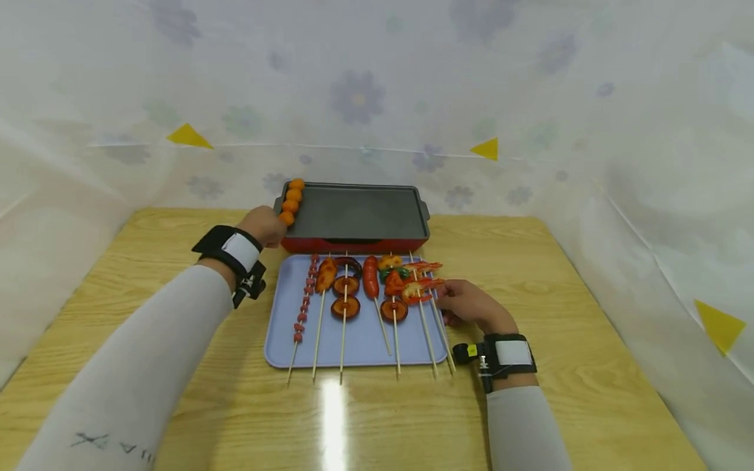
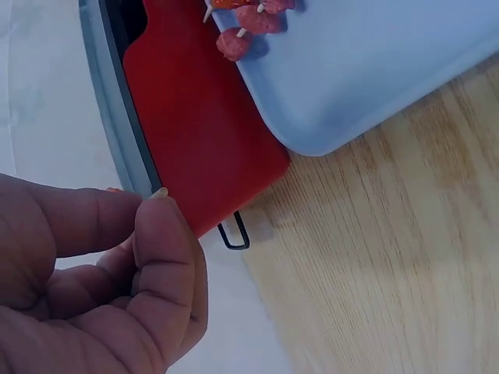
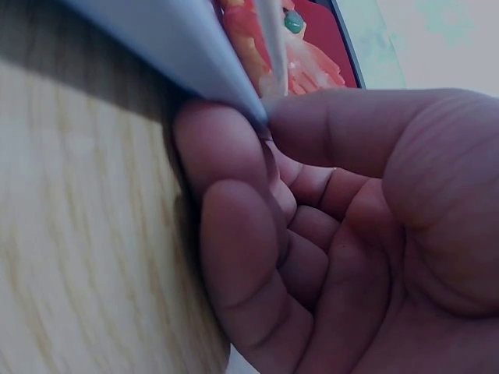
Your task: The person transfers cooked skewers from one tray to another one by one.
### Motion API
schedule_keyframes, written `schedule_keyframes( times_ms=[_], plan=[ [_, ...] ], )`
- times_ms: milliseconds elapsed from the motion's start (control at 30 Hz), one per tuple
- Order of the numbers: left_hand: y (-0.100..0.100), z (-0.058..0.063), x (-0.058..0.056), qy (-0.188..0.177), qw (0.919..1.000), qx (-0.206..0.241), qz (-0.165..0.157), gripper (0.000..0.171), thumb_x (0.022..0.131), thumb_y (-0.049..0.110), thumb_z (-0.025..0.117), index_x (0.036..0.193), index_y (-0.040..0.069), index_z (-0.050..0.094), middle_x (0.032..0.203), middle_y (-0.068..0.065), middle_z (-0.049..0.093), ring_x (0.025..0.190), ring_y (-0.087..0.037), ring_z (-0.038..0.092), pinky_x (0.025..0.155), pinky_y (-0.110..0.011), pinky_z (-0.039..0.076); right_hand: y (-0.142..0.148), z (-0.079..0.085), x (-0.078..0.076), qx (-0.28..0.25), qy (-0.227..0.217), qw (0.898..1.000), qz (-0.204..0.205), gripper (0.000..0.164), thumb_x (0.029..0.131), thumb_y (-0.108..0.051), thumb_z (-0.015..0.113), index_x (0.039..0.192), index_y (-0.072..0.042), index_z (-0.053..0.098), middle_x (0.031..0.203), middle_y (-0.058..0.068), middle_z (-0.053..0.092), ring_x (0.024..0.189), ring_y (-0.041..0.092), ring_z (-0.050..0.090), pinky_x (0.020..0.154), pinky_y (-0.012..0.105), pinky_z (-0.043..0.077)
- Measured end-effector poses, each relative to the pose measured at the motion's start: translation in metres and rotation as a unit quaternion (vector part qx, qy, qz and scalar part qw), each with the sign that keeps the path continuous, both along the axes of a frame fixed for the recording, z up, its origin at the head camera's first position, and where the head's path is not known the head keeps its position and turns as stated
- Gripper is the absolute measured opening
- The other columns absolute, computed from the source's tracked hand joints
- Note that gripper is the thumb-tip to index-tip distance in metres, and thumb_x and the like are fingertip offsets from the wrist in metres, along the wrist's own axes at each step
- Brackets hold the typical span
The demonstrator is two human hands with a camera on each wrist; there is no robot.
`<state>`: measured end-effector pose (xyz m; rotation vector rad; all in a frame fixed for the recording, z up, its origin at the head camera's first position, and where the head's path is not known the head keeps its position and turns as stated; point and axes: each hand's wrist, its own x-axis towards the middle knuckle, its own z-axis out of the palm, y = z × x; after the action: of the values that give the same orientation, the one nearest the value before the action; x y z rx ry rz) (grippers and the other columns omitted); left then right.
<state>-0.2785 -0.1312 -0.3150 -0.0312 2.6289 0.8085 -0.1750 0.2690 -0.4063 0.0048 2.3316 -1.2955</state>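
Note:
At the grill's left end my left hand [image 1: 263, 226] pinches the stick end of a skewer of orange balls [image 1: 292, 196]. The stick's pale tip [image 2: 160, 192] pokes out between thumb and forefinger in the left wrist view. The balls line the left side of the dark plate of the red grill [image 1: 359, 212]. My right hand [image 1: 468, 304] grips the right edge of a light blue tray [image 1: 328, 347], thumb over the rim and fingers curled beneath, as the right wrist view shows. Beside its thumb lie shrimp skewers [image 1: 419, 291].
Across the tray lie a skewer of small pink pieces [image 1: 305, 304], a sausage skewer [image 1: 370, 278], a skewer with round brown slices [image 1: 345, 307] and others, their sticks overhanging the front rim. A wooden table [image 1: 235, 405] carries everything. A patterned sheet [image 1: 359, 98] hangs behind.

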Motion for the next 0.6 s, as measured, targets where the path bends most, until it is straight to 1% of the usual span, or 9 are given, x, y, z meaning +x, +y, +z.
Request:
schedule_keyframes(
  times_ms=[67,133,233,267,300,367,433,500,600],
  plan=[
    [0.001,0.000,0.005,0.016,0.9995,0.021,0.017,0.038,0.086,-0.002,0.043,0.052,0.012,0.042,0.053,0.002,0.032,0.045,-0.009,0.025,0.044,-0.023,0.024,0.000,0.000,0.001,-0.002,-0.002,1.000,-0.004,0.011,0.100,-0.011,0.053,0.099,0.000,0.053,0.078,0.012,0.058,0.064,0.018,0.057,0.056,0.028,0.046],
    [0.002,-0.002,0.011,0.039,0.9973,0.056,0.028,0.033,0.091,0.002,0.047,0.058,0.006,0.050,0.061,-0.002,0.041,0.050,-0.012,0.032,0.047,-0.024,0.028,0.000,0.000,0.002,-0.001,-0.003,1.000,-0.002,0.011,0.101,-0.011,0.052,0.099,0.000,0.052,0.077,0.011,0.058,0.064,0.018,0.056,0.056,0.028,0.046],
    [0.003,-0.006,0.022,0.068,0.9876,0.136,0.041,0.021,0.096,0.008,0.052,0.082,-0.005,0.061,0.082,-0.011,0.054,0.063,-0.019,0.043,0.054,-0.028,0.037,0.001,-0.001,0.003,-0.001,-0.005,1.000,-0.008,0.012,0.101,-0.011,0.052,0.097,0.000,0.053,0.077,0.011,0.057,0.063,0.019,0.056,0.056,0.028,0.045],
    [0.004,-0.008,0.025,0.076,0.9831,0.161,0.044,0.019,0.097,0.009,0.053,0.092,-0.007,0.063,0.089,-0.014,0.056,0.069,-0.021,0.046,0.058,-0.029,0.040,0.001,-0.001,0.003,0.001,-0.005,1.000,-0.009,0.012,0.101,-0.011,0.052,0.097,0.000,0.053,0.077,0.011,0.057,0.063,0.018,0.056,0.056,0.028,0.045],
    [0.004,-0.010,0.028,0.083,0.9798,0.176,0.045,0.021,0.098,0.010,0.053,0.099,-0.009,0.063,0.092,-0.015,0.057,0.072,-0.022,0.048,0.060,-0.030,0.042,0.001,-0.001,0.003,0.003,-0.004,1.000,-0.007,0.012,0.101,-0.012,0.052,0.097,0.000,0.053,0.077,0.011,0.057,0.064,0.018,0.056,0.056,0.029,0.045],
    [0.004,-0.013,0.034,0.100,0.9738,0.198,0.051,0.024,0.099,0.012,0.053,0.107,-0.008,0.062,0.093,-0.015,0.060,0.076,-0.023,0.051,0.065,-0.031,0.045,0.001,0.000,0.003,0.007,-0.003,1.000,-0.012,0.012,0.100,-0.012,0.053,0.097,-0.001,0.054,0.077,0.011,0.058,0.064,0.019,0.056,0.056,0.029,0.046],
    [0.005,-0.016,0.039,0.116,0.9686,0.212,0.056,0.026,0.100,0.015,0.053,0.109,-0.007,0.062,0.091,-0.015,0.061,0.078,-0.023,0.053,0.069,-0.032,0.047,0.001,0.000,0.003,0.013,-0.002,1.000,-0.014,0.012,0.100,-0.012,0.053,0.097,-0.001,0.054,0.077,0.011,0.058,0.064,0.018,0.057,0.056,0.029,0.046],
    [0.003,-0.018,0.044,0.127,0.9623,0.233,0.061,0.027,0.100,0.016,0.053,0.111,-0.007,0.062,0.093,-0.016,0.061,0.080,-0.024,0.055,0.072,-0.033,0.049,0.001,0.000,0.003,0.018,0.000,1.000,-0.015,0.012,0.100,-0.012,0.053,0.097,-0.001,0.054,0.077,0.011,0.058,0.064,0.018,0.057,0.056,0.029,0.046],
    [0.000,-0.021,0.052,0.128,0.9506,0.275,0.067,0.029,0.101,0.016,0.053,0.116,-0.008,0.060,0.106,-0.021,0.061,0.088,-0.024,0.058,0.082,-0.032,0.052,0.001,0.001,0.004,0.018,-0.002,1.000,-0.016,0.012,0.100,-0.012,0.052,0.097,-0.001,0.054,0.076,0.011,0.058,0.064,0.019,0.057,0.056,0.029,0.046]
  ],
)
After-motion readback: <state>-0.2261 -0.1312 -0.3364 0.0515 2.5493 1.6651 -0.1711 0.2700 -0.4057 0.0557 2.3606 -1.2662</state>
